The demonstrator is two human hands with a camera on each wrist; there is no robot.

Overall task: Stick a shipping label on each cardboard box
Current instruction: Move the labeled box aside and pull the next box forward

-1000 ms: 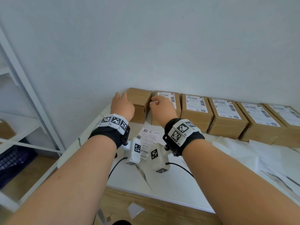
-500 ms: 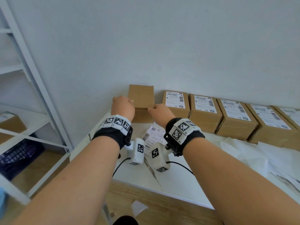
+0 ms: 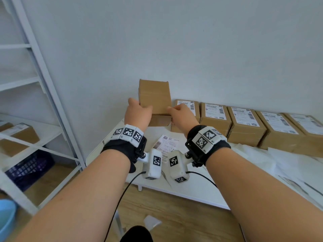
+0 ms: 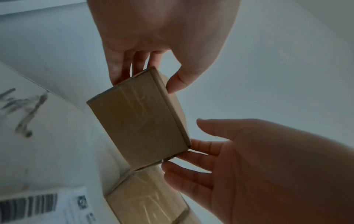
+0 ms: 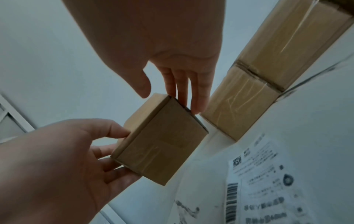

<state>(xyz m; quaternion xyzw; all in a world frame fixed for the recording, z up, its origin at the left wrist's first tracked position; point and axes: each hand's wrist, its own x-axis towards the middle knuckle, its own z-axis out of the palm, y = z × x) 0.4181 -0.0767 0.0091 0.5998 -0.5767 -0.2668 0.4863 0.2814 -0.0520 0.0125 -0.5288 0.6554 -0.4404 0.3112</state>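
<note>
A plain cardboard box (image 3: 154, 96) with no label hangs tilted above the left end of the white table (image 3: 192, 186). My left hand (image 3: 139, 109) pinches its left edge, thumb (image 4: 172, 84) on one face and fingers behind. The straight fingers (image 5: 197, 97) of my right hand (image 3: 176, 110) lie against its right side, and the thumb stands just off the cardboard. A loose shipping label (image 3: 166, 144) lies flat on the table under my wrists. It also shows in the right wrist view as the label (image 5: 264, 181).
A row of several labelled boxes (image 3: 244, 123) runs along the wall to the right. Crumpled white backing sheets (image 3: 279, 163) cover the table's right part. A white shelf rack (image 3: 43, 84) on the left holds a labelled box (image 3: 21, 135). A blue basin (image 3: 5, 219) sits at bottom left.
The plain box stood on the table at the left end of the row. It has since been lifted off and tipped upward between both hands.
</note>
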